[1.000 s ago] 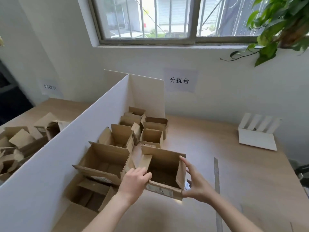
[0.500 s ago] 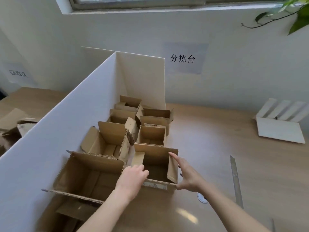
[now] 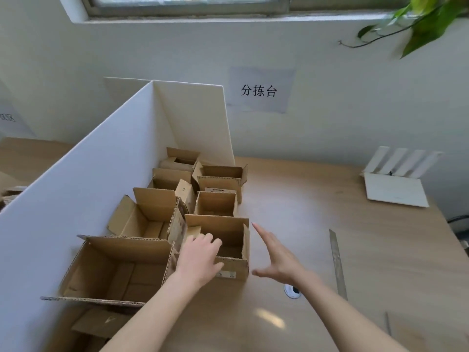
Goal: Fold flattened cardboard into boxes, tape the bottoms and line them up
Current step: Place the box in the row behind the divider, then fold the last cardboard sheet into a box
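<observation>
Resting on the near left corner of an open cardboard box [image 3: 229, 240], the left hand [image 3: 200, 260] curls its fingers over the rim, while the right hand [image 3: 276, 260] hovers flat and wide just beside the box's right wall. That box stands on the wooden counter [image 3: 317, 224], nearest in a column of open boxes [image 3: 215, 199] running back beside a white divider [image 3: 83, 189].

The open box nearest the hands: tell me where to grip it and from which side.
Grip the open cardboard box by its two upright side walls, coming from above. It stands upright with flaps raised, so those rims are exposed. The left hand already curls over the near-left rim; the right hand is open beside the right wall, which faces bare table.
</observation>
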Motion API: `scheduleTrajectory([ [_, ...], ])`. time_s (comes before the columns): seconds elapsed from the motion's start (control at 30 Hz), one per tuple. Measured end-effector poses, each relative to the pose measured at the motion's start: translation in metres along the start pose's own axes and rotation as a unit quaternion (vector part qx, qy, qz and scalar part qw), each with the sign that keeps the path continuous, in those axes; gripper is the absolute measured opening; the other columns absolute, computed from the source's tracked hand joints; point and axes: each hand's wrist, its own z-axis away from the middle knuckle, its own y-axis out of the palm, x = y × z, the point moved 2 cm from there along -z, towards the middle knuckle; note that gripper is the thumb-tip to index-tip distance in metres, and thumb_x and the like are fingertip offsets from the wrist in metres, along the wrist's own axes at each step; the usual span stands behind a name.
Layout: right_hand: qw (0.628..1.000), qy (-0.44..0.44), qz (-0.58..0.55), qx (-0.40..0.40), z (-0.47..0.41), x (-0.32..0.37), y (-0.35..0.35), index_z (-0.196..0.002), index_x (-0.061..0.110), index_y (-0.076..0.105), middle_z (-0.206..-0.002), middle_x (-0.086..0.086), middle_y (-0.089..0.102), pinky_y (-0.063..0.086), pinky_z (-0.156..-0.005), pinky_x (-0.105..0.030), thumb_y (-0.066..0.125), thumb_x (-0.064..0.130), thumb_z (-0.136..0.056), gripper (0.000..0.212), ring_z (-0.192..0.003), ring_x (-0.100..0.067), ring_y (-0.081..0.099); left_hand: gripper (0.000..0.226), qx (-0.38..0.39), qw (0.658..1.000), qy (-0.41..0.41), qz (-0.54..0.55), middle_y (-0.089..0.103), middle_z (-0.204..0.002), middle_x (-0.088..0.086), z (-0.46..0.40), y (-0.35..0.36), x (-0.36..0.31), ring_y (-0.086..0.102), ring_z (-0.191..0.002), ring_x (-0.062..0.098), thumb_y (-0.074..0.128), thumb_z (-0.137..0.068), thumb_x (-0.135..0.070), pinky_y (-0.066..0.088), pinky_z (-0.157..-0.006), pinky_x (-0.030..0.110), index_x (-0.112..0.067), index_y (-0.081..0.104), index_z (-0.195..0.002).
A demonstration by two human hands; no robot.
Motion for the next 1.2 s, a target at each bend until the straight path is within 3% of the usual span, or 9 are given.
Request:
scheduleTrajectory([
  [0.13, 0.998, 0.01, 0.056, -0.035, 0.04, -0.011, -0.042, -0.158, 0.052, 0.0, -0.169, 0.015, 0.016, 0.036, -0.12, -0.043, 0.079, 0.058, -0.077, 0.114, -0.154, -0.016, 0.025, 0.059, -0.059, 0.995, 0.015, 0.079, 0.056, -0.141, -0.006, -0.003, -0.027, -0.037, 0.049, -0.133, 0.017, 0.059, -0.091, -0.059, 0.032, -0.116, 0.035, -0.029, 0.054, -0.14],
  [0.3, 0.989, 0.054, 0.103, -0.094, 0.117, -0.044, -0.109, -0.162, 0.044, 0.01, -0.169, 0.012, 0.019, 0.024, -0.124, -0.037, 0.074, 0.061, -0.078, 0.108, -0.155, -0.014, 0.022, 0.069, -0.081, 0.987, 0.076, 0.115, 0.051, -0.147, -0.006, -0.017, -0.057, -0.123, 0.044, -0.137, 0.016, 0.057, -0.088, -0.066, 0.027, -0.117, 0.034, -0.029, 0.046, -0.146],
  [0.47, 0.973, 0.122, 0.149, -0.126, 0.223, -0.111, -0.158, -0.163, 0.039, 0.008, -0.171, 0.008, 0.017, 0.02, -0.127, -0.041, 0.067, 0.069, -0.083, 0.104, -0.156, -0.014, 0.017, 0.077, -0.064, 0.978, 0.128, 0.154, 0.045, -0.148, -0.006, -0.017, -0.066, -0.244, 0.04, -0.139, 0.018, 0.054, -0.088, -0.067, 0.027, -0.113, 0.033, -0.028, 0.035, -0.151],
  [0.63, 0.95, 0.24, 0.136, -0.144, 0.332, -0.206, -0.172, -0.164, 0.036, 0.009, -0.171, 0.009, 0.015, 0.018, -0.127, -0.038, 0.066, 0.064, -0.087, 0.1, -0.156, -0.013, 0.018, 0.079, -0.022, 0.975, 0.158, 0.156, 0.043, -0.149, -0.005, -0.006, -0.04, -0.366, 0.038, -0.139, 0.018, 0.053, -0.089, -0.067, 0.027, -0.114, 0.033, -0.026, 0.032, -0.153],
  [0.77, 0.933, 0.322, 0.097, -0.132, 0.406, -0.296, -0.151, -0.164, 0.032, 0.011, -0.171, 0.004, 0.016, 0.029, -0.122, -0.043, 0.064, 0.07, -0.085, 0.103, -0.154, -0.02, 0.026, 0.081, 0.038, 0.975, 0.139, 0.167, 0.043, -0.149, -0.004, 0.012, 0.016, -0.447, 0.039, -0.139, 0.019, 0.051, -0.091, -0.066, 0.032, -0.114, 0.037, -0.025, 0.026, -0.155],
  [0.93, 0.912, 0.4, 0.027, -0.081, 0.467, -0.392, -0.096, -0.164, 0.031, -0.005, -0.173, -0.006, 0.001, 0.027, -0.123, -0.047, 0.069, 0.079, -0.074, 0.126, -0.158, -0.027, 0.013, 0.098, 0.124, 0.975, 0.066, 0.17, 0.037, -0.155, 0.004, 0.046, 0.096, -0.512, 0.039, -0.14, 0.024, 0.056, -0.085, -0.072, 0.036, -0.113, 0.039, -0.025, 0.012, -0.158],
  [1.03, 0.901, 0.429, -0.025, -0.067, 0.48, -0.425, -0.067, -0.162, 0.032, -0.017, -0.172, -0.013, -0.009, 0.025, -0.124, -0.051, 0.072, 0.08, -0.069, 0.137, -0.159, -0.031, 0.006, 0.11, 0.165, 0.968, 0.005, 0.19, 0.028, -0.16, 0.01, 0.063, 0.133, -0.529, 0.033, -0.145, 0.028, 0.06, -0.081, -0.073, 0.032, -0.117, 0.042, -0.024, 0.001, -0.16],
  [1.2, 0.895, 0.425, -0.051, -0.123, 0.48, -0.44, -0.043, -0.163, 0.031, -0.01, -0.171, -0.012, -0.008, 0.017, -0.127, -0.052, 0.071, 0.084, -0.064, 0.138, -0.159, -0.032, -0.001, 0.127, 0.186, 0.944, -0.084, 0.259, 0.013, -0.165, 0.014, 0.081, 0.169, -0.55, 0.016, -0.151, 0.032, 0.067, -0.069, -0.079, 0.022, -0.122, 0.044, -0.024, -0.002, -0.16],
])
